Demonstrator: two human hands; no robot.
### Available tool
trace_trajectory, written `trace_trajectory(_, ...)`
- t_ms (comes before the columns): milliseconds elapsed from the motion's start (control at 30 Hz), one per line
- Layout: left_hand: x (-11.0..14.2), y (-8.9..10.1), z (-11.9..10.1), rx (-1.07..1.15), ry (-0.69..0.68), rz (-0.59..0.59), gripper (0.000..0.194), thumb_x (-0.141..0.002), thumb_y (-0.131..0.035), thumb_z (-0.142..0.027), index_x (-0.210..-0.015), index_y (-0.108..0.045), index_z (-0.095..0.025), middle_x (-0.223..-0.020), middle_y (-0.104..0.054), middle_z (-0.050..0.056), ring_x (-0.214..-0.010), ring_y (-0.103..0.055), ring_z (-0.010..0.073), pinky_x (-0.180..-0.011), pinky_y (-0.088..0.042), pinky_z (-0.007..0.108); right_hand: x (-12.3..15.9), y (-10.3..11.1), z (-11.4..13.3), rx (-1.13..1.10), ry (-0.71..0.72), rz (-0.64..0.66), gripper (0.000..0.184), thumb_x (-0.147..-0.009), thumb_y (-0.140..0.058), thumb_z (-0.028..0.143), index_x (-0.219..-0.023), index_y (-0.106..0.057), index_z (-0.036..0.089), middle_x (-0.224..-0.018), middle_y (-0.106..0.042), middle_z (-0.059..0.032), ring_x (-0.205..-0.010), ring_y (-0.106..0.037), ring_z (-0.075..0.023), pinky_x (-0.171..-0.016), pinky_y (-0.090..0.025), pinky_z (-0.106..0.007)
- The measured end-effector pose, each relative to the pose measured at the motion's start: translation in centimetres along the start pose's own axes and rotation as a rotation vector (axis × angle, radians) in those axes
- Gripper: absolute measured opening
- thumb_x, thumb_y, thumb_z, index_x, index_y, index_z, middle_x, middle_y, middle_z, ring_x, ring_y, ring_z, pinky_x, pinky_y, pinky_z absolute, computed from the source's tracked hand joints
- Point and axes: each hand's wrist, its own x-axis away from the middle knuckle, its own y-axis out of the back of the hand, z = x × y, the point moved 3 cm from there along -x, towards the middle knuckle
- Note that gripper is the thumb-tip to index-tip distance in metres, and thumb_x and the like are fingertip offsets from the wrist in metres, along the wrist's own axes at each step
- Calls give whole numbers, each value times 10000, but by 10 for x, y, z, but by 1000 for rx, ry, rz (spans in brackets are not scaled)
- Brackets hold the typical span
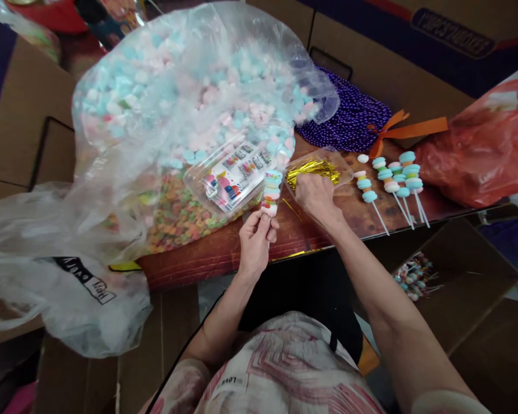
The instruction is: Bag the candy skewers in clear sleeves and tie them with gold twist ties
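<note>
Upright in my left hand point(255, 238) is a bagged candy skewer point(271, 192), its stick pinched just under the lowest piece. Pink, white, yellow and blue pieces are stacked inside a printed clear bag. My right hand point(314, 195) reaches into a clear plastic tray point(344, 171) of gold twist ties point(313, 168). Its fingers are curled down among the ties, and their tips are hidden, so what they pinch cannot be made out. Left of the skewer, another clear tray point(194, 183) holds a stack of printed bags point(237, 175).
A large clear bag of pastel candies point(155, 75) covers the back left, above a bag of orange ring candies point(185, 215). Several unwrapped candy skewers point(388, 178) lie at right, near purple beads point(345, 109) and a red plastic bag point(479, 149). Below right, a cardboard box point(470, 276) holds finished-looking skewers.
</note>
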Motion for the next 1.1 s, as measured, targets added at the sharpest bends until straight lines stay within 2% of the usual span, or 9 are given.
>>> trace_trajectory(100, -3, 1, 1, 17, 15, 8, 417, -714, -939, -465, -865, -701, -156, -694, -640, -17, -489, -354, 13, -463, -265, 166, 4, 5, -3, -12, -63, 61, 319, -997, -415, 177, -1131, -698, 115, -1016, -746, -226, -1002, -672, -354, -864, -467, -425)
trace_trajectory(200, -5, 1, 3, 4, 19, -1, 412, -716, -931, -456, -862, -699, -149, -698, -640, -8, -488, -340, 12, -461, -228, 176, 3, 7, -9, -81, -106, -5, 327, -1011, -381, 193, -1203, -629, 102, -950, -736, -209, -875, -663, -331, -801, -458, -415)
trace_trajectory(400, -7, 0, 7, -62, -34, -52, 369, -765, -868, -430, -872, -617, -181, -683, -619, -36, -474, -310, 14, -459, -200, 179, 2, 2, -27, -475, 40, -268, 138, -933, -478, 166, -957, -608, 205, -794, -679, -49, -751, -604, -218, -764, -449, -341)
trace_trajectory(567, -9, -2, 9, -77, -94, -74, 360, -775, -816, -344, -904, -499, -232, -680, -655, -49, -462, -332, 32, -459, -197, 171, 30, 8, -30, -841, 38, -452, 70, -877, -569, 220, -884, -637, 207, -787, -687, 0, -739, -621, -172, -726, -469, -299)
trace_trajectory(633, -11, -5, 10, -87, -87, -61, 326, -772, -793, -317, -887, -500, -228, -677, -649, -51, -461, -337, 28, -462, -195, 169, 47, 8, -25, -976, 54, -424, 86, -869, -615, 262, -827, -660, 202, -753, -674, 11, -700, -602, -158, -688, -466, -287)
trace_trajectory(700, -12, -8, 10, -86, -65, -46, 295, -761, -772, -292, -873, -508, -223, -680, -646, -51, -462, -342, 24, -464, -199, 166, 62, 5, -18, -1072, 82, -319, 120, -864, -641, 281, -788, -685, 199, -712, -662, 18, -667, -587, -148, -660, -461, -281)
trace_trajectory(800, -12, -13, 10, -70, -44, -16, 262, -735, -749, -258, -848, -516, -216, -679, -632, -53, -468, -353, 22, -466, -217, 163, 79, -4, -8, -1101, 108, -173, 134, -850, -686, 294, -770, -737, 199, -712, -689, 12, -678, -602, -148, -676, -469, -284)
trace_trajectory(967, -4, -19, 11, -73, -7, 79, 267, -720, -771, -249, -790, -517, -205, -654, -512, -84, -481, -348, 19, -470, -261, 160, 87, -19, -5, -1288, -73, -53, 287, -754, -826, 448, -700, -708, 192, -631, -668, 5, -562, -533, -126, -562, -425, -268)
trace_trajectory(1100, 0, -17, 16, -157, -49, 148, 329, -792, -841, -387, -828, -571, -201, -666, -542, -67, -491, -383, 28, -471, -290, 164, 90, -22, -9, -1383, -125, 0, 379, -697, -873, 505, -662, -661, 193, -630, -655, -1, -576, -533, -127, -566, -421, -265)
